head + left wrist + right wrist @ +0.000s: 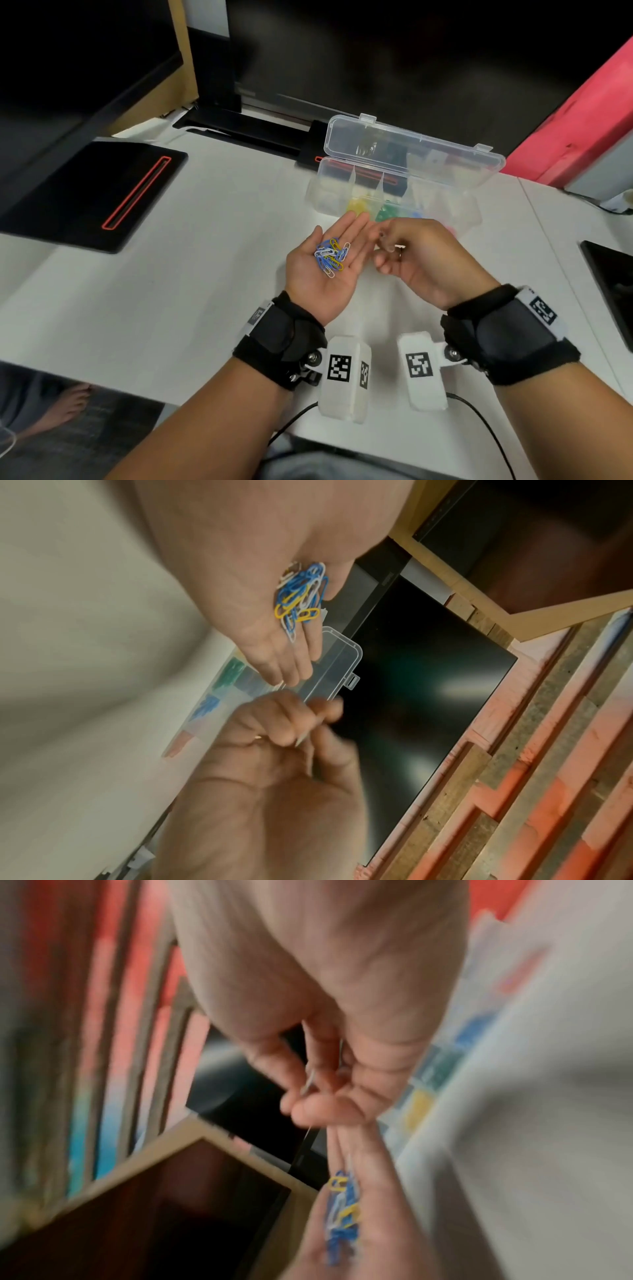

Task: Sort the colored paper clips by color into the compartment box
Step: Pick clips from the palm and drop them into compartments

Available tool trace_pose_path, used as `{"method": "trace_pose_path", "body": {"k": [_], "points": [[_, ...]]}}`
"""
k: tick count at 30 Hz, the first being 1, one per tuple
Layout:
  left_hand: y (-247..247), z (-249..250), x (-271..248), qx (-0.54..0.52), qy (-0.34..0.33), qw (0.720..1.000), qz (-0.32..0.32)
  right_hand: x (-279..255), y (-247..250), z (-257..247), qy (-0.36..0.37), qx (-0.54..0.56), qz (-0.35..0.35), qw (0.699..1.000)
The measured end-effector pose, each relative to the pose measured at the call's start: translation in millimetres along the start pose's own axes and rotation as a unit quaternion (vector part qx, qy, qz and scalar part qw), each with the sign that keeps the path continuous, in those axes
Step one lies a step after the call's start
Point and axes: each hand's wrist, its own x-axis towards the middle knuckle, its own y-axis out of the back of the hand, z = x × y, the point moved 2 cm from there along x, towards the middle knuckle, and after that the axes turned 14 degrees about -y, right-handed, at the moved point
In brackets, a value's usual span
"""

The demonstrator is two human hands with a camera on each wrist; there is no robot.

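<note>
My left hand [346,236] lies palm up above the white table [205,291], fingers straight, carrying a small pile of blue, yellow and white paper clips [330,255]. The pile [301,596] is sharp in the left wrist view and blurred in the right wrist view [342,1210]. Just to the right, my right hand [387,243] pinches a pale white clip [301,739] between thumb and fingertips. Behind both hands stands the clear compartment box [318,192] with its lid [411,147] raised. It holds yellow clips [358,205], green clips [387,212] and blue clips [416,215] in separate compartments.
A black pad with a red outline [102,195] lies at the left. A dark tablet [613,287] sits at the right edge, and a red block [582,120] stands at the back right. A monitor base is behind the box. The table's front edge runs below my wrists.
</note>
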Motion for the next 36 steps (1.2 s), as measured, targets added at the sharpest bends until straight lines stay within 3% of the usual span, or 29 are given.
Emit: {"method": "trace_pose_path", "body": {"k": [2, 4, 5, 7, 9, 11, 14, 17, 22, 23, 25, 26, 27, 30, 32, 34, 36], "points": [[1.2, 0.4, -0.1, 0.0, 0.012, 1.0, 0.002, 2.4, 4.5, -2.9, -0.061, 0.146, -0.041, 0.987], [0.7, 1.0, 0.1, 0.001, 0.018, 1.0, 0.003, 6.0, 5.1, -5.9, -0.092, 0.157, -0.046, 0.982], [0.1, 1.1, 0.3, 0.003, 0.017, 1.0, 0.004, 5.9, 3.3, -8.0, -0.082, 0.101, -0.028, 0.991], [-0.6, 0.8, 0.3, 0.004, 0.012, 1.0, 0.007, 3.9, -3.8, -12.3, 0.027, -0.128, 0.033, 0.991], [-0.7, 0.0, -0.1, 0.008, 0.009, 1.0, -0.002, 2.3, -11.7, -15.5, 0.151, -0.395, 0.083, 0.902], [-1.2, 0.1, -0.2, 0.006, 0.006, 1.0, -0.003, 7.3, -11.6, -14.1, 0.178, -0.553, 0.112, 0.806], [-3.8, 1.1, -1.6, -0.01, 0.008, 1.0, 0.0, 8.9, -12.8, -15.8, 0.182, -0.609, 0.122, 0.762], [-3.3, 0.9, -0.3, -0.023, 0.002, 1.0, 0.003, 7.1, -16.4, -16.8, 0.207, -0.627, 0.12, 0.741], [-2.8, 3.1, 0.4, -0.011, 0.005, 1.0, -0.001, 6.2, -15.0, -22.3, 0.195, -0.577, 0.099, 0.787], [-2.4, 3.3, 1.4, -0.013, 0.006, 1.0, -0.004, 7.5, -14.1, -22.9, 0.177, -0.53, 0.088, 0.825], [-1.1, 3.8, 3.1, -0.01, 0.007, 1.0, -0.009, 9.9, -9.1, -23.4, 0.076, -0.327, 0.044, 0.941], [0.0, 3.9, 3.6, -0.008, 0.008, 1.0, -0.012, 11.3, -6.8, -22.1, 0.007, -0.195, -0.001, 0.981], [0.9, 4.0, 3.9, -0.003, 0.009, 1.0, -0.015, 11.9, -5.0, -20.6, -0.045, -0.083, -0.053, 0.994], [0.6, 4.0, 2.2, 0.009, 0.017, 1.0, -0.024, 18.0, -0.3, -14.7, -0.101, 0.058, -0.128, 0.985], [0.8, 3.8, 3.0, 0.004, 0.017, 1.0, -0.02, 23.1, -1.6, -13.6, -0.111, 0.074, -0.111, 0.985], [1.8, 3.2, 5.0, -0.003, 0.015, 1.0, -0.015, 21.5, -7.8, -17.0, -0.11, 0.017, -0.075, 0.991], [1.8, 2.5, 5.7, -0.01, 0.018, 1.0, -0.006, 14.8, -16.3, -22.9, -0.026, -0.143, -0.034, 0.989]]}}
